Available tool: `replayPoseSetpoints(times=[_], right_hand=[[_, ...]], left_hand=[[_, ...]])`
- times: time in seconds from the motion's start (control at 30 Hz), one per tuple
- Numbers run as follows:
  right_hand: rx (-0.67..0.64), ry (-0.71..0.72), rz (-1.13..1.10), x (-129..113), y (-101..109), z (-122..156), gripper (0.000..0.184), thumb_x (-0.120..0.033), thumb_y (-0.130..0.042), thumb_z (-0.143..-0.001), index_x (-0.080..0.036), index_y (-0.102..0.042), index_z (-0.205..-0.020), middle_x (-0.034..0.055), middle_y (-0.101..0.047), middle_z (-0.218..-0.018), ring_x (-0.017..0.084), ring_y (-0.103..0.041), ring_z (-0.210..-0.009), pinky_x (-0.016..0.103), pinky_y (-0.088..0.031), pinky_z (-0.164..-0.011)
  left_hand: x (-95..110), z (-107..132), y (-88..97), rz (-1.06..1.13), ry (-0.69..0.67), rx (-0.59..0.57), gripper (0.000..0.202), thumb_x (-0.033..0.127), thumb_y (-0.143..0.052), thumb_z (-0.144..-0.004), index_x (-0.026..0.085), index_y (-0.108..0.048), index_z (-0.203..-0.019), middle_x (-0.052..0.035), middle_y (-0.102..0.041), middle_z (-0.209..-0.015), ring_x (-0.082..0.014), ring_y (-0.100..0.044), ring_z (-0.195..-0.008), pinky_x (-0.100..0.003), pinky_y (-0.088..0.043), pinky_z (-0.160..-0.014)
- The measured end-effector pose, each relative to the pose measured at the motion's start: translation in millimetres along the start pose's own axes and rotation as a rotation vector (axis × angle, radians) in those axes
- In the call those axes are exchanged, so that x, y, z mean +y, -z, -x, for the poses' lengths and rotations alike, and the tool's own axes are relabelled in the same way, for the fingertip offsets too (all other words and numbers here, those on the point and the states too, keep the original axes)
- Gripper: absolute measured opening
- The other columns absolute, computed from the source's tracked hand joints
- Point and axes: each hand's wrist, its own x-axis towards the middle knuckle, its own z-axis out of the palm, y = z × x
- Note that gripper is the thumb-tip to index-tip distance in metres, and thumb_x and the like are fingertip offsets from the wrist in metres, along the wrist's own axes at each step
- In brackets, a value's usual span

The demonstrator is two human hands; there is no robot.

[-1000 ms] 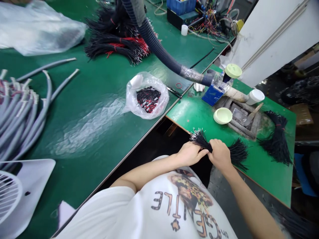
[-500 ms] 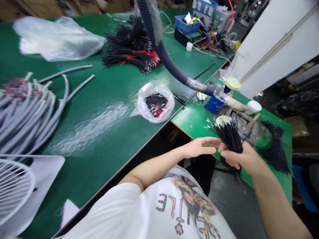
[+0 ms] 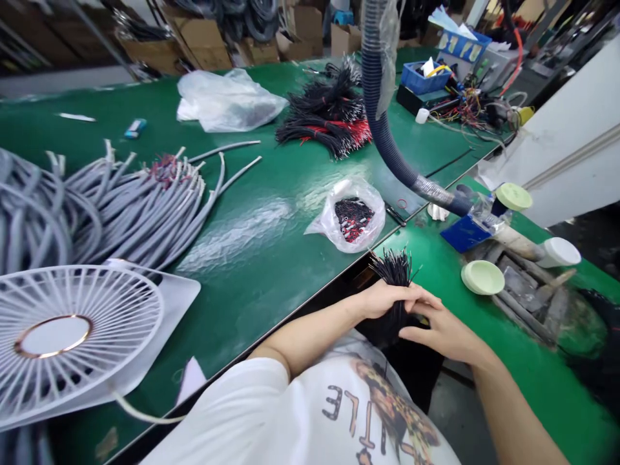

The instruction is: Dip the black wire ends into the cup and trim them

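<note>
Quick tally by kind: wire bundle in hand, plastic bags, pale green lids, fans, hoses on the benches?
Black wire bundle held by left hand and right hand: 1
Plastic bags: 2, one large, one small
Pale green lids: 2
White fan: 1
Ribbed hose: 1
Total: 7

Hidden and cut-off parts around a bundle of black wires held at a green bench.

The middle of the wire bundle [image 3: 394, 271] is covered by the left hand [image 3: 387, 298] and right hand [image 3: 443, 332]; its lower end merges into dark shadow below them. Left of the bundle, the white fan [image 3: 72, 336] and grey cables [image 3: 97, 206] run off the frame's edge. The bag's [image 3: 351, 219] contents are too small to identify.
</note>
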Motion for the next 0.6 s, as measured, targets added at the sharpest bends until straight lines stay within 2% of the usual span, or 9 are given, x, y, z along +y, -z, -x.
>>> replayPoseSetpoints(times=[0.03, 0.1, 0.2, 0.23, 0.3, 0.37, 0.43, 0.5, 0.6], right_hand=[[0.026, 0.001, 0.045, 1, 11, 1, 0.026, -0.043, -0.071, -0.077, -0.021, -0.075, -0.091, 0.0076, -0.073, -0.102, 0.028, -0.066, -0.099, 0.038, -0.052, -0.088], [0.171, -0.019, 0.056, 1, 27, 0, 0.027, -0.045, -0.064, -0.083, -0.020, -0.075, -0.082, 0.0069, -0.073, -0.088, 0.024, -0.067, -0.085, 0.035, -0.051, -0.079], [0.429, -0.017, 0.012, -11, 32, -10, 0.027, -0.045, -0.066, -0.081, -0.020, -0.075, -0.083, 0.0061, -0.071, -0.082, 0.021, -0.063, -0.077, 0.031, -0.049, -0.071], [0.453, 0.003, -0.004, -17, 28, -16, 0.025, -0.044, -0.068, -0.080, -0.020, -0.075, -0.084, 0.0056, -0.070, -0.082, 0.020, -0.063, -0.076, 0.031, -0.048, -0.071], [0.412, 0.059, -0.037, -29, 20, -28, 0.024, -0.041, -0.065, -0.083, -0.020, -0.073, -0.075, 0.0042, -0.067, -0.075, 0.018, -0.061, -0.072, 0.030, -0.047, -0.069], [0.384, 0.110, -0.067, -35, 15, -40, 0.033, -0.039, -0.061, -0.087, -0.019, -0.068, -0.063, 0.0031, -0.064, -0.066, 0.016, -0.059, -0.067, 0.029, -0.047, -0.069], [0.411, 0.140, -0.055, -33, 19, -54, 0.037, -0.041, -0.056, -0.090, -0.018, -0.067, -0.063, 0.0031, -0.063, -0.065, 0.016, -0.059, -0.066, 0.028, -0.047, -0.068], [0.504, 0.168, 0.079, -23, 32, -76, 0.036, -0.042, -0.052, -0.092, -0.017, -0.071, -0.073, 0.0045, -0.067, -0.072, 0.017, -0.061, -0.069, 0.028, -0.047, -0.069], [0.647, 0.224, 0.495, -3, 58, -126, 0.036, -0.037, -0.044, -0.095, -0.016, -0.073, -0.087, 0.0083, -0.069, -0.083, 0.019, -0.062, -0.075, 0.031, -0.047, -0.073]], left_hand=[[1, -2, 5.5, 0.041, -0.012, -0.012, 0.054, 0.056, -0.074, -0.072, 0.014, -0.048, -0.049, -0.0143, -0.074, -0.084, -0.0239, -0.068, -0.083, -0.039, -0.052, -0.082], [5, -5, 14.0, 0.097, 0.002, -0.021, 0.053, 0.054, -0.076, -0.070, 0.015, -0.046, -0.050, -0.0113, -0.071, -0.071, -0.0217, -0.068, -0.072, -0.035, -0.052, -0.074], [8, -6, 18.0, 0.092, 0.095, -0.060, 0.049, 0.050, -0.076, -0.069, 0.015, -0.047, -0.051, -0.0050, -0.062, -0.052, -0.0183, -0.064, -0.052, -0.030, -0.048, -0.059], [7, -5, 17.2, 0.086, 0.126, -0.084, 0.048, 0.049, -0.076, -0.070, 0.015, -0.048, -0.051, -0.0041, -0.060, -0.049, -0.0178, -0.063, -0.049, -0.029, -0.047, -0.056], [6, -3, 14.4, 0.083, 0.174, -0.123, 0.046, 0.048, -0.076, -0.069, 0.015, -0.050, -0.052, -0.0045, -0.061, -0.049, -0.0176, -0.061, -0.046, -0.029, -0.047, -0.053], [4, 1, 12.6, 0.097, 0.211, -0.145, 0.043, 0.049, -0.076, -0.069, 0.013, -0.055, -0.057, -0.0044, -0.061, -0.048, -0.0163, -0.058, -0.042, -0.029, -0.046, -0.049], [3, 6, 13.4, 0.133, 0.227, -0.134, 0.042, 0.050, -0.075, -0.071, 0.013, -0.058, -0.063, 0.0001, -0.054, -0.043, -0.0116, -0.049, -0.036, -0.025, -0.041, -0.043], [2, 10, 16.1, 0.186, 0.217, -0.090, 0.041, 0.049, -0.075, -0.072, 0.013, -0.057, -0.065, 0.0063, -0.042, -0.037, -0.0067, -0.037, -0.031, -0.020, -0.031, -0.038], [2, 15, 19.5, 0.225, 0.176, -0.030, 0.041, 0.049, -0.074, -0.074, 0.015, -0.054, -0.064, 0.0097, -0.032, -0.036, -0.0043, -0.027, -0.030, -0.018, -0.021, -0.035]])
